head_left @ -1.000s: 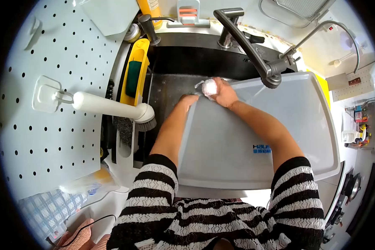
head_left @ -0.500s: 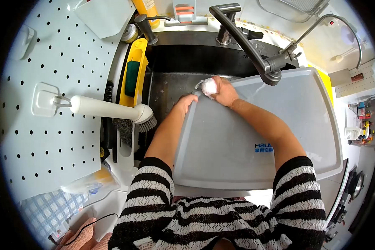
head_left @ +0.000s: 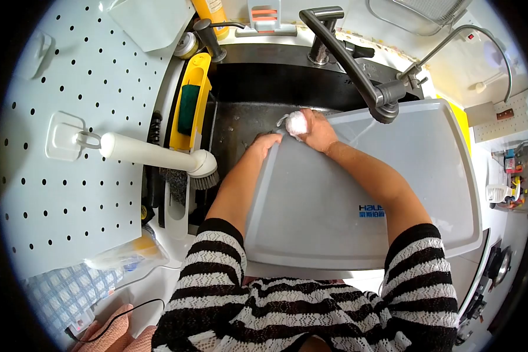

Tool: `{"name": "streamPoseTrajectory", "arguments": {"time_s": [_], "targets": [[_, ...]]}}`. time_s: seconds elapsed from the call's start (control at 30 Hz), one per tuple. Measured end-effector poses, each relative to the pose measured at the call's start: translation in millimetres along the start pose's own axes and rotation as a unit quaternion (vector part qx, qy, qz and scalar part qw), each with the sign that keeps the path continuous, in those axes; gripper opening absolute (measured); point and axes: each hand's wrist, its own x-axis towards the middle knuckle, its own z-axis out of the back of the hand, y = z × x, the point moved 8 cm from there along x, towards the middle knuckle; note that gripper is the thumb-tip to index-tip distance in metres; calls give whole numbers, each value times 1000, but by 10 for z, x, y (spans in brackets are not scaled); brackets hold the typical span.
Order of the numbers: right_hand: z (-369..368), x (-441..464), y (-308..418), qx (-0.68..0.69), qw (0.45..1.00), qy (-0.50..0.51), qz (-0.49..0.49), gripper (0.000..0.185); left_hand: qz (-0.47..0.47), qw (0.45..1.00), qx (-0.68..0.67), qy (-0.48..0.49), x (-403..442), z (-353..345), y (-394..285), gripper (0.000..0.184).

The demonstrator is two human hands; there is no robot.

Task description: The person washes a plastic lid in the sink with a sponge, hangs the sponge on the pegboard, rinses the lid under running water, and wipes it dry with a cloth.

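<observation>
Panel (head_left: 317, 205), gray and rimmed, lay partly over the sink (head_left: 232, 126), with a white wad (head_left: 297, 123) at its far left corner. A hard push on that overhanging corner could have tipped the panel, and a wet surface could have made the wad slip. The wad bulged from the curled fingers of the right hand (head_left: 318, 132), toward the left hand (head_left: 267, 141). The left hand lay against the same corner; whether it pinched the rim I could not tell. The faucet (head_left: 386, 111) hung over the panel's far edge; a scrub brush (head_left: 152, 151) stuck out to its left.
</observation>
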Motion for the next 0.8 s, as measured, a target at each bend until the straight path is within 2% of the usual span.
{"name": "streamPoseTrajectory", "arguments": {"time_s": [0.07, 0.1, 0.17, 0.2, 0.3, 0.37, 0.4, 0.47, 0.57, 0.67, 0.8], "targets": [[1, -10, 8, 6, 1000, -6, -2, 59, 13, 998, 17, 58, -135, -45, 1, 11], [-13, -9, 4, 7, 1000, -5, -1, 59, 13, 998, 16, 57, -84, 13, 44, 11], [-12, 4, -1, -2, 1000, -2, 3, 59, -39, 987, -9, 153, 37, -55, 36, 13], [8, 10, 9, -3, 1000, -4, 3, 59, -40, 987, -8, 153, 87, -56, 33, 13], [1, -8, 9, -7, 1000, 5, -12, 58, 9, 994, 5, 111, 94, -67, 102, 17], [-29, 4, -19, -6, 1000, 2, -3, 57, -30, 997, 72, -26, 47, 58, -17, 30], [-45, 12, -32, -7, 1000, 3, -1, 57, -31, 997, 70, -26, 124, 64, -14, 30], [-48, 11, -35, -4, 1000, -8, 10, 57, -55, 982, 170, -68, 306, 131, -49, 33], [13, -1, 60, -13, 1000, 3, 17, 57, -50, 975, 217, -24, -94, -21, -248, 37], [16, -1, 57, -11, 1000, 8, 13, 57, -9, 963, 268, -33, 57, 37, -215, 38], [6, -13, 43, -5, 1000, -5, 15, 57, -3, 973, 232, -8, 366, 103, -72, 35]]}}
